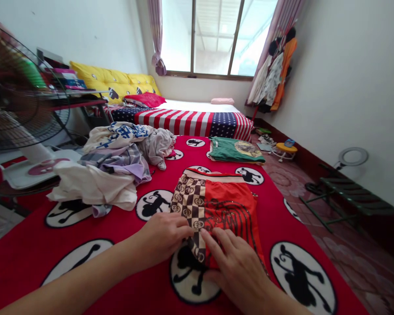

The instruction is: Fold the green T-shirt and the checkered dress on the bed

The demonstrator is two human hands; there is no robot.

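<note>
Left hand (160, 240) on the near part of a folded garment, red with a brown checked panel (216, 214): palm down, fingers together and lightly curled over the checked side, any pinch on the cloth impossible to tell from this view. Right hand (237, 273) open and spread on the red side, fingertips (213, 238) bearing down at the garment's near end. Pressure from above rather than lift, to judge by the flat cloth: likely pinning the layers together.

Garment lying squared up on a red bedspread (279, 210) printed with black monkey silhouettes in cream circles, well in from the bedspread's right edge and directly before the body, a spot within easy reach of both hands. Green T-shirt with a round print (234, 149) lying flat near the far end of the bedspread, right of centre. Crumpled heap of pale and patterned clothes (108, 170) along the left edge, well apart from both flat pieces, which suggests handled and unhandled items kept separate.

Beyond the far end, a cover in a stars-and-stripes pattern (184, 124), with a yellow tufted cushion (111, 81) and a red pillow (145, 99) by the far wall. Standing fan (19, 96) just past the heap. Green folding rack (348, 197) on the tiled floor at right.
</note>
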